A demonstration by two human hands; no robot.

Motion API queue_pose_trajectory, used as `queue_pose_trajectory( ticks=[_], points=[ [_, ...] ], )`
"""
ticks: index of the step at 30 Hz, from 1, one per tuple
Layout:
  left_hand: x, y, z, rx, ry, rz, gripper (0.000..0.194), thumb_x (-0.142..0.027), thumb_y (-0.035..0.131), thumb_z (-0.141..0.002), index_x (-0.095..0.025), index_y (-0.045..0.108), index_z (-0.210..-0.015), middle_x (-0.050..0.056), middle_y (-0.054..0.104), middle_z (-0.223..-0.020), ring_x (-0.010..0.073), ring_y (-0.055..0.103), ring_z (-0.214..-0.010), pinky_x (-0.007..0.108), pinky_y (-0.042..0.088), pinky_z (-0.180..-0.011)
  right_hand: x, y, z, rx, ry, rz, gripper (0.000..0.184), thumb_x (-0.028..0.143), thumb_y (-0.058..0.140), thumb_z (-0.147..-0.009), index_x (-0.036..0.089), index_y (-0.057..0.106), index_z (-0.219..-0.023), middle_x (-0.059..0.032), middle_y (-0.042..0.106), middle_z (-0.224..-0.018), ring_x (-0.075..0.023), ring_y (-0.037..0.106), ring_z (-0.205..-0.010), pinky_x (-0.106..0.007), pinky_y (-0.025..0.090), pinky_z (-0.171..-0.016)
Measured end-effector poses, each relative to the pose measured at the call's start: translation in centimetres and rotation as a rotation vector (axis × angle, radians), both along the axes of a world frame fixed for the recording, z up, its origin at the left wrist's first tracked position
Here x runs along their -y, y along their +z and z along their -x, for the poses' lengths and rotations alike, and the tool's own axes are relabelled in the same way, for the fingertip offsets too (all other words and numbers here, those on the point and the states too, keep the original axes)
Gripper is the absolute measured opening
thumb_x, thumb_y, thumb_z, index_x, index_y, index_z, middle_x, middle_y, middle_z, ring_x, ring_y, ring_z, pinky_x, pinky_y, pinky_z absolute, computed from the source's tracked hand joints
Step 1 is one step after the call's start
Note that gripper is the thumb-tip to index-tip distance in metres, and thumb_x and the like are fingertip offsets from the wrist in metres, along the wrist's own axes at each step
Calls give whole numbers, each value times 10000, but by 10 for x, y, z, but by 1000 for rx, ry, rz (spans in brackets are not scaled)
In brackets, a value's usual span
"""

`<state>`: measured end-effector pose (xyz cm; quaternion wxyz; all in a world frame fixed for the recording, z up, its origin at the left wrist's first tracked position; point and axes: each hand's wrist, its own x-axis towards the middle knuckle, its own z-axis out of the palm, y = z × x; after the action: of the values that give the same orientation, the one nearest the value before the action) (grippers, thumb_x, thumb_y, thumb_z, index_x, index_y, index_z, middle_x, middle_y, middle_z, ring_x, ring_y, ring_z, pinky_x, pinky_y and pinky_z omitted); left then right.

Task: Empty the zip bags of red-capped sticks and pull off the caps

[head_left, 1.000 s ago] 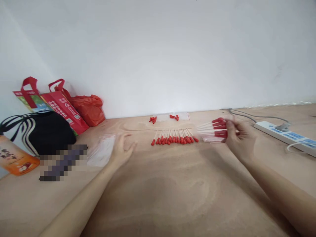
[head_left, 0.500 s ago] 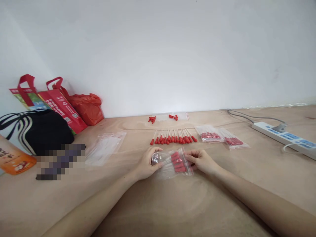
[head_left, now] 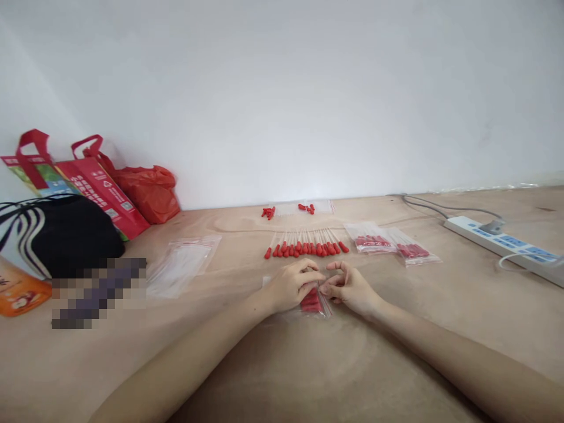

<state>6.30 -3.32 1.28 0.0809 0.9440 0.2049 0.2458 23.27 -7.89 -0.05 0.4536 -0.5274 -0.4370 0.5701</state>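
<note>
A small clear zip bag (head_left: 314, 303) holding red-tipped sticks lies on the wooden table (head_left: 282, 364) in front of me. My left hand (head_left: 291, 285) rests over its left part with fingers curled and pressing on it. My right hand (head_left: 348, 288) pinches the bag's right top edge, fingertips almost meeting those of the left. Just beyond lies a row of loose red-tipped sticks (head_left: 304, 245). Two filled bags (head_left: 390, 243) lie to the right of that row.
A pile of unfilled clear bags (head_left: 183, 263) lies at the left. Loose red caps (head_left: 286, 210) sit near the wall. Red bags (head_left: 110, 182), a black bag (head_left: 57, 235) and an orange packet (head_left: 17, 291) crowd the far left. A white power strip (head_left: 502, 242) with cables lies at the right.
My right hand came back from the far right, where the two filled bags now lie. Both hands have closed together over a bag with sticks in front of me.
</note>
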Motion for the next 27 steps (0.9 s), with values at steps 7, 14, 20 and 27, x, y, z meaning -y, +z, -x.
queue_pose_trajectory(
  ticks=[7, 14, 20, 27],
  points=[
    [-12, -6, 2, -19, -69, -228, 240, -185, 411, -861, -204, 649, -867, 44, 605, -949, 111, 556, -750, 212, 425, -638, 0, -1, -2, -19, 22, 12, 504, 250, 705, -511, 212, 355, -872, 85, 589, -553, -92, 564, -509, -189, 397, -457],
    [-7, -3, -2, -45, -38, -355, 227, -195, 401, -867, -181, 614, -790, 20, 622, -945, 115, 556, -730, 223, 403, -621, 0, 0, -1, -25, 19, 10, 476, 250, 675, -515, 214, 342, -854, 79, 595, -558, -92, 558, -495, -191, 386, -454],
    [-7, 0, -3, -132, -35, -335, 197, -159, 410, -845, -181, 596, -782, 23, 604, -963, 113, 546, -735, 218, 394, -631, 0, -1, -1, -21, 26, -9, 440, 253, 650, -529, 215, 354, -851, 61, 603, -602, -92, 550, -513, -192, 388, -465],
    [-6, 2, -1, -106, -4, -214, 207, -140, 383, -851, -157, 571, -768, 29, 582, -836, 114, 528, -707, 211, 403, -637, -2, -11, -7, 268, 185, -239, 108, 268, 497, -706, 178, 547, -738, 36, 519, -597, -72, 456, -497, -204, 403, -466]
  ],
)
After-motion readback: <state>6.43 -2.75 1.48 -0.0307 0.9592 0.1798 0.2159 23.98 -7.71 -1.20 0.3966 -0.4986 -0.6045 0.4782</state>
